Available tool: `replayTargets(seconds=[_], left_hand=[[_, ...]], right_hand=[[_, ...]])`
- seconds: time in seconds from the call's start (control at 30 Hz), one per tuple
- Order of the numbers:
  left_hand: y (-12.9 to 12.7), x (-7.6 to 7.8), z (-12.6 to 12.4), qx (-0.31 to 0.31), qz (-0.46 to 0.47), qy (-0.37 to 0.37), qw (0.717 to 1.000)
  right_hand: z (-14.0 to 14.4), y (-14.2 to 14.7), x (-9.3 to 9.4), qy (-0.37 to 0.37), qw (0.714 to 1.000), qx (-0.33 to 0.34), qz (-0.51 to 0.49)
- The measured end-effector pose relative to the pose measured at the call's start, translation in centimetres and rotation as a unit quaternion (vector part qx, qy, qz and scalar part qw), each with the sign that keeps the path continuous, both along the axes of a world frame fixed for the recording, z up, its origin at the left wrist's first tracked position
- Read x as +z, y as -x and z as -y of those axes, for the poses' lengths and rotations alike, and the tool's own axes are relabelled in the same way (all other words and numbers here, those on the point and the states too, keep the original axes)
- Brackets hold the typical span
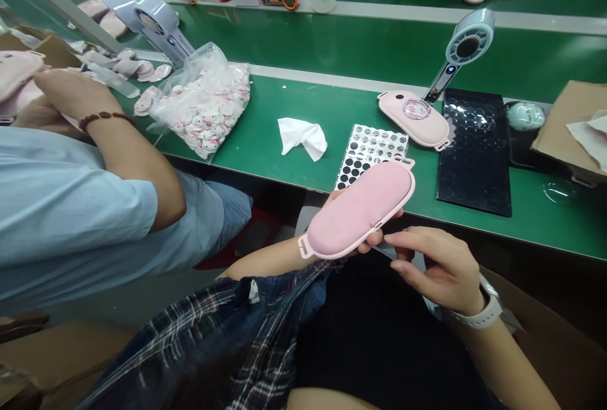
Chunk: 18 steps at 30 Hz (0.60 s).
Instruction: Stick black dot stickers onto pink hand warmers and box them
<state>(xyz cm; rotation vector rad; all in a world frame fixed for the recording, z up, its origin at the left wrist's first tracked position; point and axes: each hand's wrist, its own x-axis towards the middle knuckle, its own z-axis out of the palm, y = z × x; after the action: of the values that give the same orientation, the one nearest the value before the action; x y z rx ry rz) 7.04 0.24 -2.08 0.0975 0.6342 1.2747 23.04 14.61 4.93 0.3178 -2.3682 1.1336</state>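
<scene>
Left hand (367,242) grips the oblong pink padded pouch (359,209) from beneath, fingers closed on its lower edge; pouch is held tilted above the lap, off the green bench (294,93). Right hand (439,267), at 4 o'clock of pouch, fingers loosely extended, empty. Black-dotted sticker sheet (367,152) lies at 12 o'clock.

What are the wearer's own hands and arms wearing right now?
Both hands are bare, no gloves. The right hand has a white watch with a white strap on the wrist. The left hand has nothing on the wrist; a dark plaid sleeve is pushed back up that forearm.
</scene>
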Motion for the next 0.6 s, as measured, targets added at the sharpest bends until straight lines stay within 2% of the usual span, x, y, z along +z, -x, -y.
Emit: replayTargets(seconds=[0.1, 0.17, 0.37, 0.47, 0.53, 0.6], left_hand=[[0.0, -1.3, 0.3, -0.038, 0.047, -0.040, 0.997], [0.0, -1.5, 0.4, -0.047, 0.073, -0.059, 0.994], [0.2, -0.1, -0.3, 0.015, 0.042, -0.055, 0.997], [0.4, 1.0, -0.4, -0.007, 0.042, -0.041, 0.998], [-0.1, 1.9, -0.3, 0.038, 0.025, -0.039, 0.998], [-1.2, 2.4, -0.1, 0.170, -0.020, -0.045, 0.984]], right_hand=[[-0.1, -0.1, 0.1, -0.013, 1.000, -0.026, -0.005], [0.0, -0.1, 0.2, -0.019, 0.999, -0.032, -0.007], [0.1, 0.0, 0.0, -0.027, 0.998, -0.047, 0.007], [0.0, -0.1, -0.8, 0.020, 0.992, -0.117, 0.040], [0.0, -0.1, -1.7, 0.109, 0.979, -0.147, 0.087], [0.2, 0.1, -2.7, 0.210, 0.958, -0.117, 0.153]])
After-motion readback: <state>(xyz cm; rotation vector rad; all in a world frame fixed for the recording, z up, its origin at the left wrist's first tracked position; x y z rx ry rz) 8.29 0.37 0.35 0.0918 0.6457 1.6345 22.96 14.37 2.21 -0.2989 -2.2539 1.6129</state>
